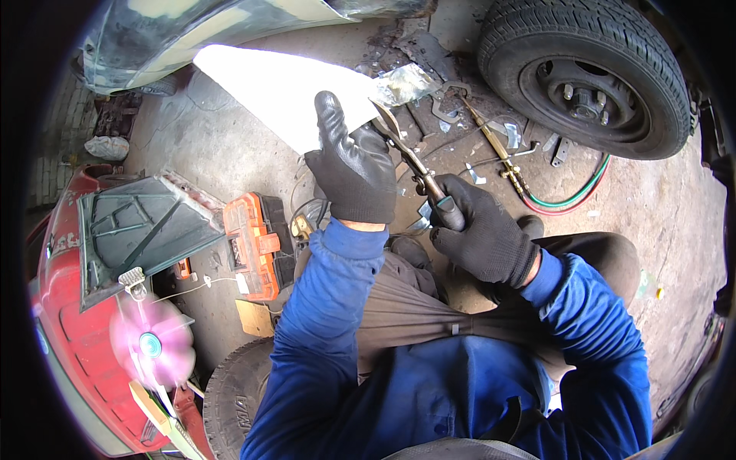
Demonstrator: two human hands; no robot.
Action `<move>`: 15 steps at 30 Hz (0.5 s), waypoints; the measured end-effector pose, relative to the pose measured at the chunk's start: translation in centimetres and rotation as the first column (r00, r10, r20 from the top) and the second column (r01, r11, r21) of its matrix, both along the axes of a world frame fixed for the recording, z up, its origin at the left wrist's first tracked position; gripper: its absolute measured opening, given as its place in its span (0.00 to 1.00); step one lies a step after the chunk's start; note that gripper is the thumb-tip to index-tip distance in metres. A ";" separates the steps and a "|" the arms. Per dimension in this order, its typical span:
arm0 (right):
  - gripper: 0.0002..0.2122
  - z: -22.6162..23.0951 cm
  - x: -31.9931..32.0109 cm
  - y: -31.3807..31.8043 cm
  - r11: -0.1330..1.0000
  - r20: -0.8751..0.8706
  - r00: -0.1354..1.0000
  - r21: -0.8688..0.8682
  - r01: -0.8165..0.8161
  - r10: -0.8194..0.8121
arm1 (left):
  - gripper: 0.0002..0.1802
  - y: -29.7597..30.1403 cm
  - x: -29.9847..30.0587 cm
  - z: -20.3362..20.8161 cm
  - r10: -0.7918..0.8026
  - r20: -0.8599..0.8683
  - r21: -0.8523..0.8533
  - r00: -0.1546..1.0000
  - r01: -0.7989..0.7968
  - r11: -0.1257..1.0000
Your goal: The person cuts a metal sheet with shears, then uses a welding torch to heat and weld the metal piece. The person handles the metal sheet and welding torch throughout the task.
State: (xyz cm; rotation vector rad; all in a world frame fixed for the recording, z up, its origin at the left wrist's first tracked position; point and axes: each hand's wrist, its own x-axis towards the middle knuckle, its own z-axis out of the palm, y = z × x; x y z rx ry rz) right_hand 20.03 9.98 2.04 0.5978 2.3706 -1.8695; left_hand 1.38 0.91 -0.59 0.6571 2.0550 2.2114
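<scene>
A bright, glaring white sheet (264, 90) with a tapered outline extends up and left from my left hand (351, 165). That hand wears a black glove, its thumb lies over the sheet, and its fingers are partly hidden. In my gloved right hand (487, 234) is a pair of metal snips (410, 157), fingers wrapped round the handles. The long jaws of the snips point up and left and meet the sheet's right edge beside my left fingers. Glare hides the sheet's surface, so its material is unclear.
A wheel (586, 96) stands at upper right. Near it lie a brass torch (494, 142) with red and green hoses (571, 205), a clamp (445, 103) and metal scraps. An orange toolbox (253, 245), a spinning pink fan (152, 341) and a red car panel (77, 307) are left.
</scene>
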 end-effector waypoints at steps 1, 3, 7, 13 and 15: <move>0.21 0.0 -0.1 0.0 1.000 -0.017 1.000 -0.021 -0.002 0.002 | 0.20 -0.1 -0.1 -0.2 0.040 -0.089 -0.041 0.995 -0.044 0.998; 0.20 0.1 -0.2 0.1 0.996 -0.032 0.999 -0.089 -0.005 0.002 | 0.21 -0.4 -0.1 -0.6 0.027 -0.623 -0.308 0.782 -0.277 0.910; 0.21 0.3 -0.3 0.5 0.973 0.007 1.000 -0.231 0.011 -0.009 | 0.26 -0.4 0.0 -1.6 0.036 -0.650 -0.268 0.759 -0.273 0.924; 0.22 0.6 -0.2 0.7 0.996 0.011 1.000 -0.091 -0.007 0.008 | 0.26 -0.6 0.0 -2.0 0.018 -0.678 -0.316 0.735 -0.314 0.895; 0.22 0.7 0.0 0.7 0.999 0.000 1.000 -0.045 -0.009 0.009 | 0.24 -0.6 0.1 -2.0 0.000 -0.555 -0.360 0.832 -0.240 0.902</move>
